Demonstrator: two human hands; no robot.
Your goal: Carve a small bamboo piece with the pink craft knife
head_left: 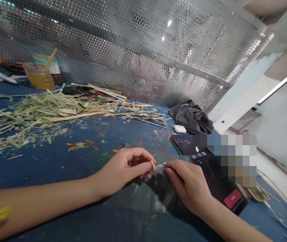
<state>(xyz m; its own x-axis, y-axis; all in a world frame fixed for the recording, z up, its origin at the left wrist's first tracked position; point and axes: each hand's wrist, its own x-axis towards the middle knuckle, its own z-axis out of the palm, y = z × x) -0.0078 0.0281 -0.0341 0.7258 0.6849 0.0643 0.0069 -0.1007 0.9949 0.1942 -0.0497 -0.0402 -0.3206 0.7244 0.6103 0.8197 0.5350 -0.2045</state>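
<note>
My left hand (127,169) pinches a small pale cream piece (153,165) between thumb and fingertips. It looks like a curled sliver of plant strip, but I cannot make out its exact kind. Facing it from the right, my right hand (190,181) grips a thin dark pointed tool (167,166); most of that tool is hidden in the fingers. Its tip is close to the pale piece, with a small gap between them. Both hands are over a dark, glossy sheet (143,200) lying on the blue table (83,168).
A phone (212,171) showing a timer lies beside my right hand, with a pale scrap on it. Behind are a white earbud case (180,129), a dark cloth (191,116), straw strips (57,104), thin sticks (145,116) and a jar (40,77). A perforated metal panel (123,43) borders the table.
</note>
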